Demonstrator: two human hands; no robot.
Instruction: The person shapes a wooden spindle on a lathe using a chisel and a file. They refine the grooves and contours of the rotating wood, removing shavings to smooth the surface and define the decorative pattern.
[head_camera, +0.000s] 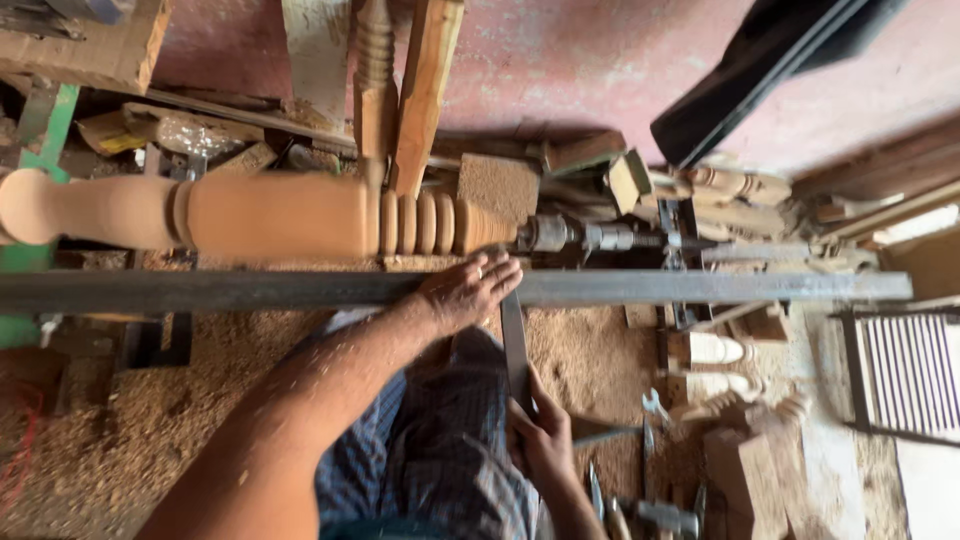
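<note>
A long turned wooden spindle (270, 215) with rings and a rounded end lies across a lathe, blurred as if spinning, held at its right end by a metal centre (570, 237). A grey steel rest bar (200, 290) runs in front of it. My left hand (465, 290) lies over the bar, its fingers pressing the front of a flat metal chisel (515, 350) toward the spindle's ringed end. My right hand (540, 440) grips the chisel's rear end near my lap.
Sawdust (120, 420) covers the floor. Finished turned pieces (715, 348), wood blocks (745, 470) and loose hand tools (650, 510) lie at the lower right. A metal grille (905, 375) stands at the right edge. Planks (425, 90) lean on the pink wall behind.
</note>
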